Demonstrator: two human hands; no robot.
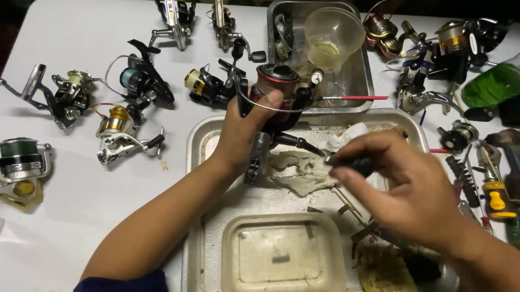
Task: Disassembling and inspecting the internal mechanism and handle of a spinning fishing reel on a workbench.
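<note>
Looking down from my head, my left hand (244, 130) grips a dark fishing reel (276, 87) with a reddish spool, raised over the far end of the metal tray (203, 138). My right hand (409, 189) pinches a slim black tool (349, 163), its tip just beside the reel's handle. A soiled rag (297, 171) lies beneath. More reels (136, 83) sit on the white table (73, 201) to my left.

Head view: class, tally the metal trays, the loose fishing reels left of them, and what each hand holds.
Metal trays: 2
Loose fishing reels left of the trays: 7
Fishing reel in the left hand: 1
Small dark tool in the right hand: 1
Total: 11
</note>
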